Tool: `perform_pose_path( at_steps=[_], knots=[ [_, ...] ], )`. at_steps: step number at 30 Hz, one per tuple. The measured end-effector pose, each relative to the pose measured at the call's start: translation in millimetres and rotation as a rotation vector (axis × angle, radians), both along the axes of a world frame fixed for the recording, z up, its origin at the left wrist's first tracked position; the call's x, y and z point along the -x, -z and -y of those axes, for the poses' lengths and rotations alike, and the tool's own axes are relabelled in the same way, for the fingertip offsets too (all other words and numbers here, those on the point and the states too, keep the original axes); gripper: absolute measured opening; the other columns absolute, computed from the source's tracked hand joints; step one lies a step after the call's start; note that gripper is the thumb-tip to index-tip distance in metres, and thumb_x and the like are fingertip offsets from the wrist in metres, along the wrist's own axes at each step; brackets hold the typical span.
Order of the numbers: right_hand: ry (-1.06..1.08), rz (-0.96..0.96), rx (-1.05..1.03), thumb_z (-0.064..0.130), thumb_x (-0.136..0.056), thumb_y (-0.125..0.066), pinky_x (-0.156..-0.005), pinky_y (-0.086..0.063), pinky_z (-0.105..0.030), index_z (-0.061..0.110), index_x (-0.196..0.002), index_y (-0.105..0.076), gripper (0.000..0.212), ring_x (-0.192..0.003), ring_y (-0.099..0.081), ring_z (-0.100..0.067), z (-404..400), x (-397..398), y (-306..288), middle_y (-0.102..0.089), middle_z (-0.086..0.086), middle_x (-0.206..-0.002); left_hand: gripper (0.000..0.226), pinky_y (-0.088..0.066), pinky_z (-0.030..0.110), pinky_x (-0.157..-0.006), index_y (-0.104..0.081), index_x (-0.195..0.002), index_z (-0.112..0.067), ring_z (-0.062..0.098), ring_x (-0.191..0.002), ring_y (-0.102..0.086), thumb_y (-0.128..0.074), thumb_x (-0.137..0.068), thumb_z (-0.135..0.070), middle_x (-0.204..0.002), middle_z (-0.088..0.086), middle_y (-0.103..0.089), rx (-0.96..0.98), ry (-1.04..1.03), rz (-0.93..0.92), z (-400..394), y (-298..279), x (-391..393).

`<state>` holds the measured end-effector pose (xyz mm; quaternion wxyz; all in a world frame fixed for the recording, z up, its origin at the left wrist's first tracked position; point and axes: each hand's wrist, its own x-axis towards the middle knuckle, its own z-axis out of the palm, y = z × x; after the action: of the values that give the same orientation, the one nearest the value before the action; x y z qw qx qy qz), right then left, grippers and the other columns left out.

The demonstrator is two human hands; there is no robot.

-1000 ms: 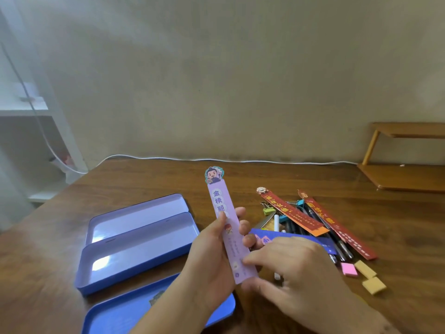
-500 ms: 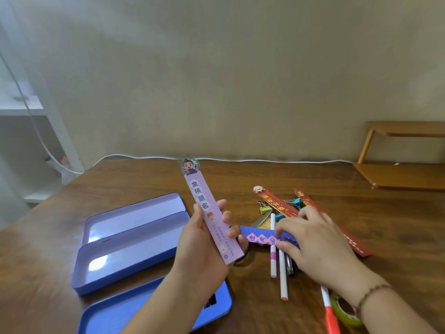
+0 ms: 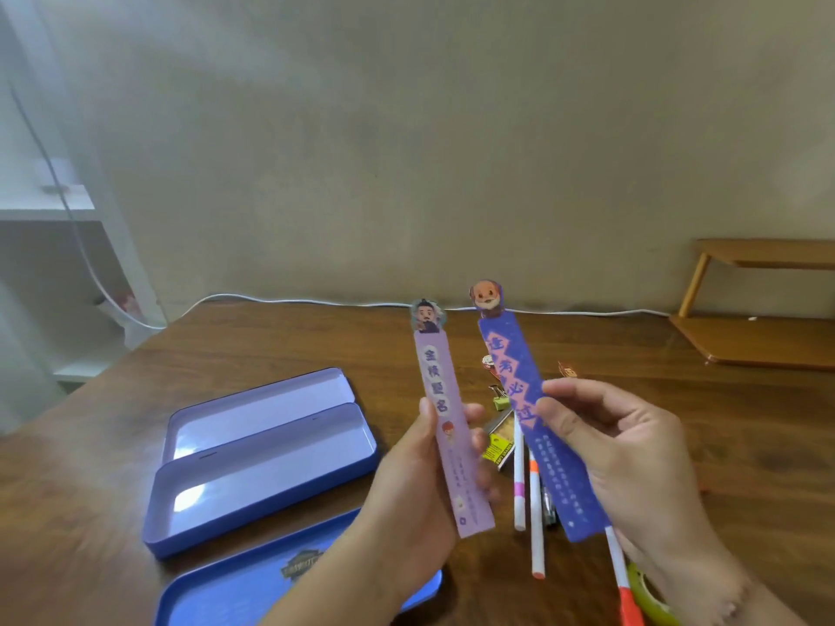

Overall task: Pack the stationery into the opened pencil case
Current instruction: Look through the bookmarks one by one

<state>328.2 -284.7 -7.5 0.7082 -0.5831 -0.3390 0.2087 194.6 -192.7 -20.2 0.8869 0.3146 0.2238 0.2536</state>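
Note:
An opened purple pencil case (image 3: 266,463) lies on the wooden table (image 3: 90,490) at the left, its two trays bare inside. My left hand (image 3: 415,485) holds a lilac bookmark (image 3: 445,426) upright, a cartoon head at its top. My right hand (image 3: 628,454) holds a dark blue bookmark (image 3: 528,417) upright beside it, pinched between thumb and fingers. Below and between the hands lie white pens (image 3: 519,485), a green binder clip (image 3: 500,399) and a small eraser box (image 3: 499,445). More of the pile is hidden behind my right hand.
A blue tin lid (image 3: 271,580) lies at the near edge under my left forearm. A red-tipped pen (image 3: 626,594) and a green tape roll (image 3: 646,598) sit at the lower right. A wooden shelf (image 3: 759,336) stands far right. A white cable (image 3: 316,302) runs along the wall.
My right hand has lifted the dark blue bookmark off the pile and raised it upright next to the lilac one. My left hand has moved right and up with its bookmark.

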Motion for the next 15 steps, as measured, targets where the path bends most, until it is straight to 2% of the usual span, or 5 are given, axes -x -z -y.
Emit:
perform_pose_path(
  at_steps=[3, 7, 9, 13, 15],
  knots=[
    [-0.135, -0.053, 0.087, 0.029, -0.066, -0.078, -0.061, -0.06, -0.046, 0.031, -0.088, -0.077, 0.022, -0.082, -0.074, -0.02, -0.5, 15.2, 2.7, -0.076, 0.003, -0.09, 0.052, -0.053, 0.039, -0.075, -0.065, -0.119, -0.013, 0.026, -0.081, -0.069, -0.04, -0.096, -0.052, -0.101, 0.013, -0.072, 0.007, 0.093, -0.101, 11.5, 0.0, -4.0],
    [0.042, 0.513, 0.248, 0.05, -0.066, -0.071, -0.077, -0.053, -0.022, 0.042, -0.101, -0.071, 0.036, -0.105, -0.058, 0.001, -4.3, 20.0, 14.8, -0.065, 0.028, -0.101, 0.044, -0.055, 0.044, -0.073, -0.068, -0.115, -0.014, 0.027, -0.079, -0.075, -0.042, -0.097, -0.045, -0.095, 0.016, -0.075, 0.032, 0.047, -0.099, 16.2, -1.7, -4.5],
    [0.121, 0.782, 0.243, 0.057, -0.071, -0.063, -0.077, -0.048, -0.016, 0.04, -0.108, -0.068, 0.041, -0.11, -0.049, 0.0, -5.5, 20.3, 19.7, -0.054, 0.031, -0.104, 0.044, -0.055, 0.044, -0.075, -0.067, -0.115, -0.013, 0.028, -0.081, -0.075, -0.043, -0.097, -0.044, -0.096, 0.017, -0.075, 0.049, 0.036, -0.102, 15.5, -0.6, -3.7],
    [0.152, 0.903, 0.187, 0.058, -0.076, -0.057, -0.067, -0.054, -0.023, 0.033, -0.108, -0.069, 0.042, -0.1, -0.051, -0.007, -7.5, 22.1, 26.7, -0.047, 0.02, -0.102, 0.052, -0.05, 0.05, -0.094, -0.062, -0.122, -0.009, 0.034, -0.099, -0.069, -0.044, -0.094, -0.049, -0.11, 0.02, -0.071, 0.093, 0.044, -0.108, 15.0, 0.5, -4.0],
    [0.132, 0.968, 0.163, 0.062, -0.079, -0.057, -0.07, -0.051, -0.019, 0.032, -0.106, -0.069, 0.042, -0.098, -0.05, -0.006, -6.1, 20.4, 25.5, -0.046, 0.018, -0.102, 0.056, -0.048, 0.048, -0.096, -0.062, -0.121, -0.006, 0.033, -0.104, -0.063, -0.048, -0.09, -0.051, -0.104, 0.02, -0.067, 0.11, 0.023, -0.094, 13.9, 2.5, -5.3]
  ],
)
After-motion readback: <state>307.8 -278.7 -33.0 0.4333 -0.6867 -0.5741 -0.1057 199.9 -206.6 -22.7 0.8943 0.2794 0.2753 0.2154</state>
